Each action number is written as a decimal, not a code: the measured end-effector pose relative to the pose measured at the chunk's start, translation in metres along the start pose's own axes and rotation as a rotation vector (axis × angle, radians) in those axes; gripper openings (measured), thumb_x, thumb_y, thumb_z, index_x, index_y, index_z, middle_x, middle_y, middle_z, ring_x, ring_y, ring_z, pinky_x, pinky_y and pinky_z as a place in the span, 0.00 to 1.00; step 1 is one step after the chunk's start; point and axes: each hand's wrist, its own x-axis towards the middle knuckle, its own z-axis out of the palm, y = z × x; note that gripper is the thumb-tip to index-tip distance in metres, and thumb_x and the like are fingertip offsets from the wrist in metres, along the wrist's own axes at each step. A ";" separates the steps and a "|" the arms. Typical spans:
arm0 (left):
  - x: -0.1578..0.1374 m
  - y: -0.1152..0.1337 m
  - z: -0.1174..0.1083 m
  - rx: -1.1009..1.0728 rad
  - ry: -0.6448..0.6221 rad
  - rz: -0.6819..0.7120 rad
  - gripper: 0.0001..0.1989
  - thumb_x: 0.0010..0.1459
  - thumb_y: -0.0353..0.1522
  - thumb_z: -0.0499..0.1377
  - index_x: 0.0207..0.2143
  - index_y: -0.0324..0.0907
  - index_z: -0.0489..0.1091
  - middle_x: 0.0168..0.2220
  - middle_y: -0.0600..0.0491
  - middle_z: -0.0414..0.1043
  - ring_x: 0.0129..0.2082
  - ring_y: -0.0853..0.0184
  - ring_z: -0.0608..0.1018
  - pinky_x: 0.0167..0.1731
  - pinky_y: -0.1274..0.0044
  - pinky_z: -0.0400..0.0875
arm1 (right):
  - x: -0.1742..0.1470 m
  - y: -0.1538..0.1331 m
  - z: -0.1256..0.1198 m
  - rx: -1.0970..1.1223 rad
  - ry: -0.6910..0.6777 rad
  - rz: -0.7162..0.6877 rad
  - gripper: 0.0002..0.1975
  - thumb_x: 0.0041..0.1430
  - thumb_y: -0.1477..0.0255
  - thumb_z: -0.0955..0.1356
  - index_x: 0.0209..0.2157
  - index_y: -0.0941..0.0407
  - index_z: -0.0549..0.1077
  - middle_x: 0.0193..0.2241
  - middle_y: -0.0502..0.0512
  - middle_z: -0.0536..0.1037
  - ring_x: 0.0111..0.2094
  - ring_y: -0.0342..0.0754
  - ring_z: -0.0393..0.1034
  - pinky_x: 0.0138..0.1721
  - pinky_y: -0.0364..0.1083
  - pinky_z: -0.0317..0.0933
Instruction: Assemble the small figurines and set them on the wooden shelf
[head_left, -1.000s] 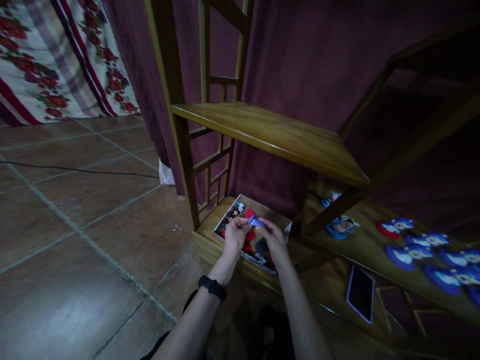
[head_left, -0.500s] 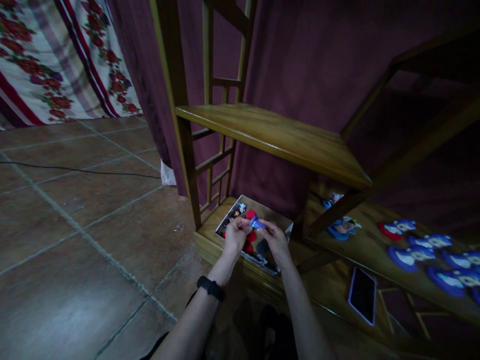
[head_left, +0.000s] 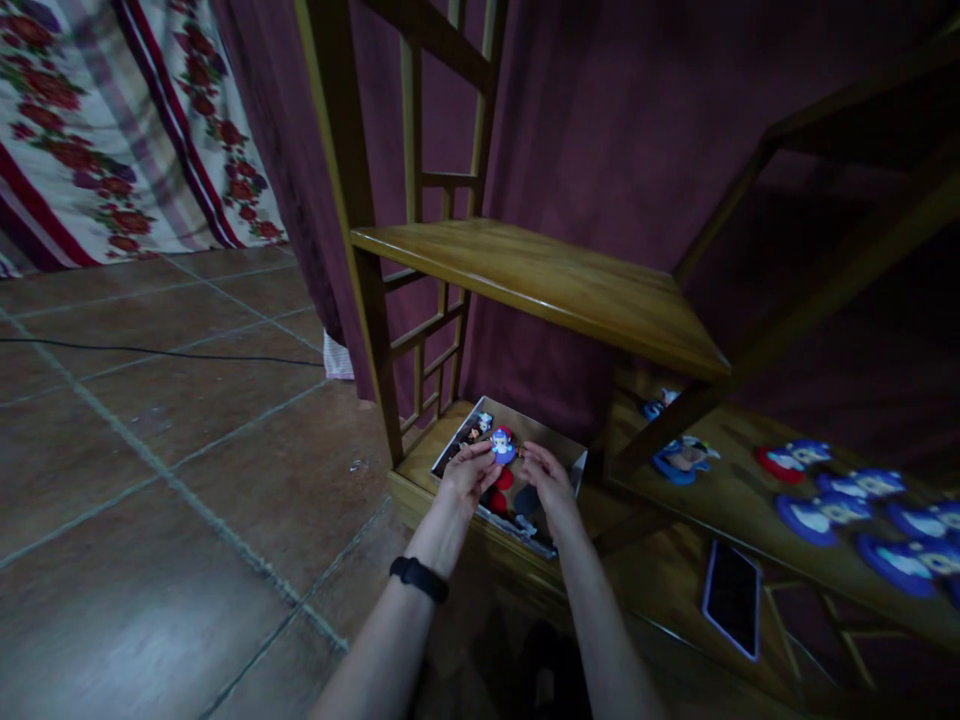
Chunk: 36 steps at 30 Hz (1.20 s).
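Upright over the box, a small blue cartoon figurine (head_left: pixel 503 446) on a round base is pinched by my left hand (head_left: pixel 466 475). The figurine's front faces me. To the right of it, my right hand (head_left: pixel 547 474) is apart from the figurine, its fingers loosely bent and open; I cannot make out anything in them. Below both hands is an open cardboard box (head_left: pixel 551 436) with small figures (head_left: pixel 484 422) along its left side. Red round pieces (head_left: pixel 497 500) and a dark round piece (head_left: pixel 527 498) also lie in it.
Several blue figurines (head_left: pixel 825 512) on round bases lie on the shelf to the right, with a red-based one (head_left: pixel 784 460) among them. A phone (head_left: pixel 733 598) rests on a lower board. A wooden shelf board (head_left: pixel 540 280) juts out above the box, beside a post (head_left: pixel 371 340).
My right hand has let go of the figurine and moved slightly right. In my left hand the figurine has turned from lying sideways to upright, front toward me.
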 end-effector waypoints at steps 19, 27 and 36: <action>-0.048 -0.032 0.007 0.101 -0.092 0.143 0.15 0.36 0.23 0.66 0.31 0.36 0.71 0.24 0.52 0.73 0.23 0.73 0.75 0.27 0.81 0.69 | -0.053 -0.002 -0.001 0.163 -0.022 -0.006 0.17 0.40 0.66 0.71 0.36 0.56 0.74 0.35 0.53 0.77 0.37 0.48 0.71 0.42 0.50 0.64; -0.109 -0.061 -0.011 0.226 -0.058 0.083 0.14 0.33 0.22 0.67 0.27 0.35 0.69 0.21 0.54 0.71 0.20 0.74 0.72 0.23 0.81 0.67 | -0.126 0.009 -0.030 0.268 -0.007 0.090 0.16 0.38 0.65 0.72 0.32 0.57 0.74 0.33 0.54 0.77 0.34 0.49 0.72 0.42 0.52 0.65; -0.163 -0.088 -0.036 0.252 -0.119 0.102 0.17 0.31 0.25 0.69 0.29 0.35 0.70 0.21 0.52 0.72 0.20 0.73 0.73 0.24 0.82 0.67 | -0.187 0.011 -0.045 0.372 -0.063 0.120 0.15 0.36 0.66 0.73 0.28 0.57 0.74 0.31 0.54 0.77 0.35 0.49 0.72 0.44 0.54 0.64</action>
